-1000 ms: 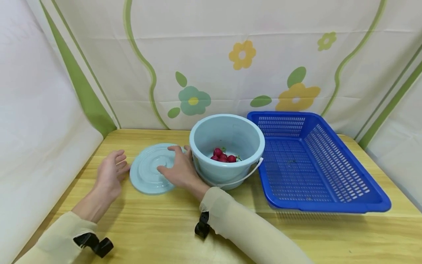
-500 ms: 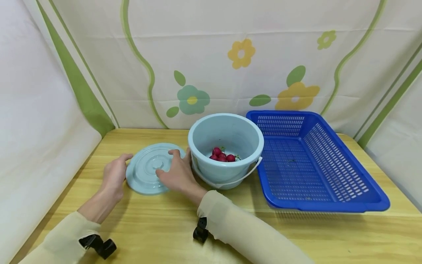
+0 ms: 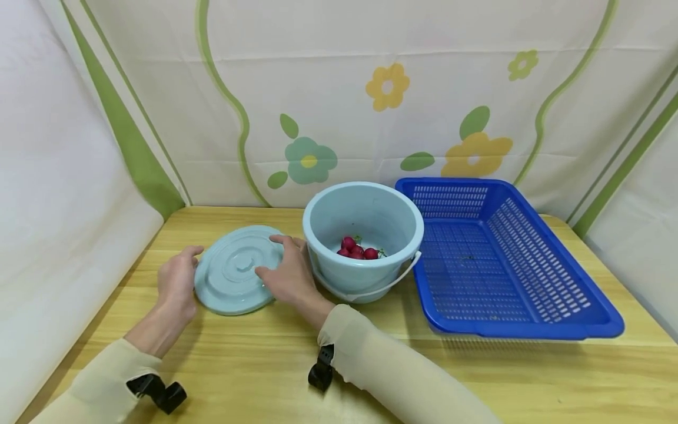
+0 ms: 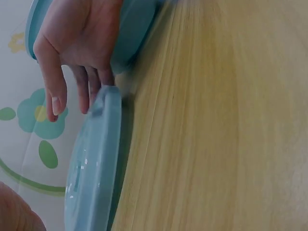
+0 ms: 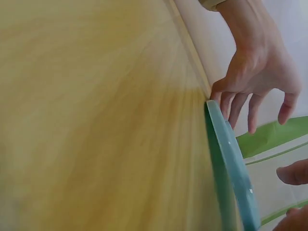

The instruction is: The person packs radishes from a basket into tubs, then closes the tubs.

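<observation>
A: Your lid (image 3: pixel 235 272) is lifted off the table (image 3: pixel 254 365), beside the bucket (image 3: pixel 364 235), gripped at opposite edges by both hands.

B: Risk?

A: Left hand (image 3: pixel 177 284) and right hand (image 3: pixel 286 274) hold by curled fingertips only, it seems; one slip drops it against the bucket.

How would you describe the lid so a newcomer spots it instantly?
On the wooden table, look left of the pale blue bucket holding red radishes. The lid is the flat, round, ringed disc between the left hand and right hand, unlike the blue basket.

A blue slotted basket (image 3: pixel 508 265) sits on the wooden table (image 3: pixel 265 365); flowered cloth (image 3: pixel 392 88) hangs behind.
</observation>
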